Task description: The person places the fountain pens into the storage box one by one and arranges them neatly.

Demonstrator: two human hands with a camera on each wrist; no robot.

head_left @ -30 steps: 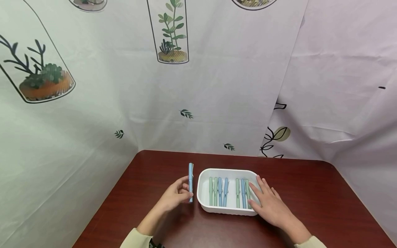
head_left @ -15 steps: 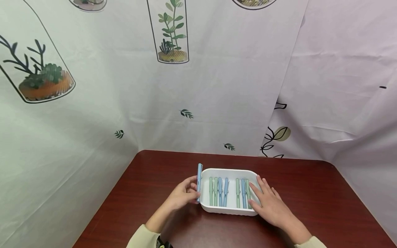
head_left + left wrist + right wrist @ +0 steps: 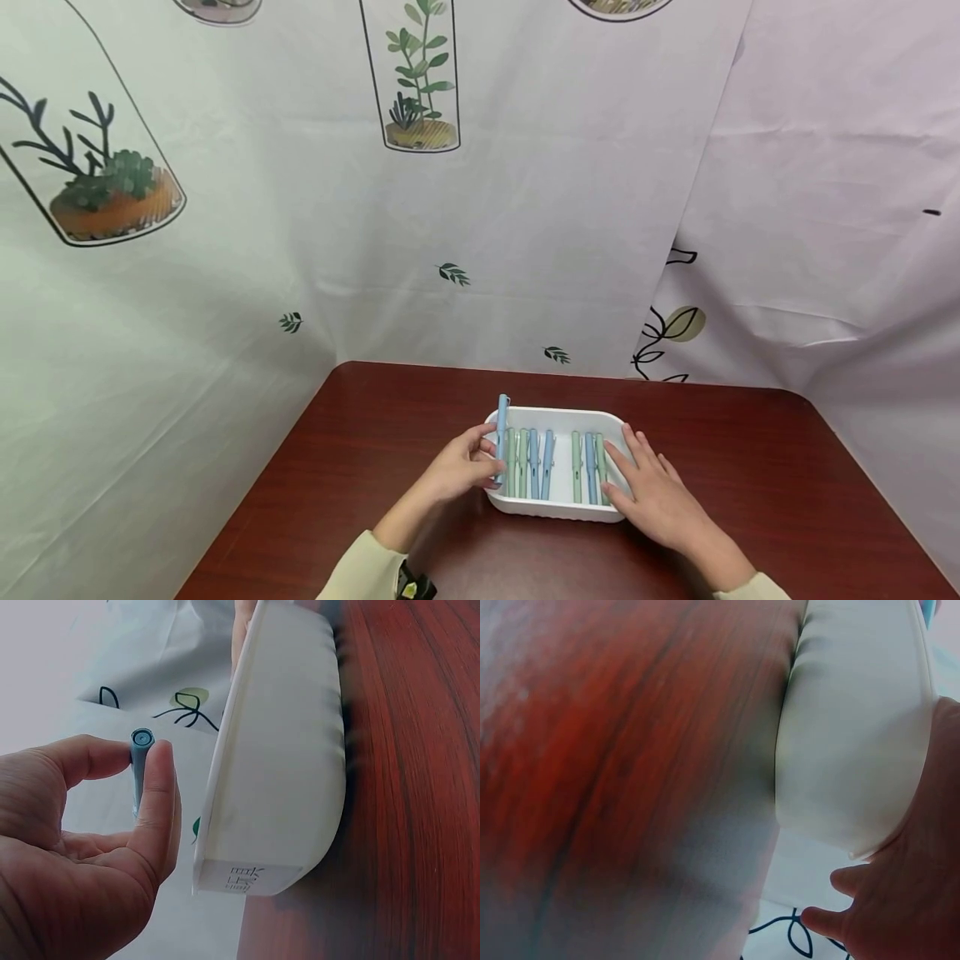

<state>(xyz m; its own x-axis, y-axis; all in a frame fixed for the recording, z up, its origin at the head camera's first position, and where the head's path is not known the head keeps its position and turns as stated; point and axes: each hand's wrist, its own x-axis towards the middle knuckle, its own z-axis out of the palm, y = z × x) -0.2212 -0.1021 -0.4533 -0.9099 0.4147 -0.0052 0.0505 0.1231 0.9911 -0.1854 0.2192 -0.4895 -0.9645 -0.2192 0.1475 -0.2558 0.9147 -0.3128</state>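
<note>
My left hand [image 3: 459, 471] pinches a light-blue capped pen [image 3: 501, 442] between thumb and fingers. The pen stands nearly upright over the left end of a white tray [image 3: 555, 511]. In the left wrist view its round end [image 3: 142, 738] faces the camera, beside the tray's outer wall [image 3: 281, 750]. Inside the tray lie two groups of capped pens: two green pens [image 3: 522, 462] and two blue pens [image 3: 547, 467] on the left, and a blue pen [image 3: 590, 467] between two green ones on the right. My right hand [image 3: 660, 504] rests, fingers spread, over the tray's right rim.
The tray stands on a dark red wooden table [image 3: 390, 425]. A pale cloth [image 3: 555, 208] printed with plants hangs behind the table and at its sides. A dark watch [image 3: 416, 583] sits on the left wrist.
My left hand has carried the blue pen rightward, from beside the tray to above its left end. The right hand and the pens in the tray have kept their places.
</note>
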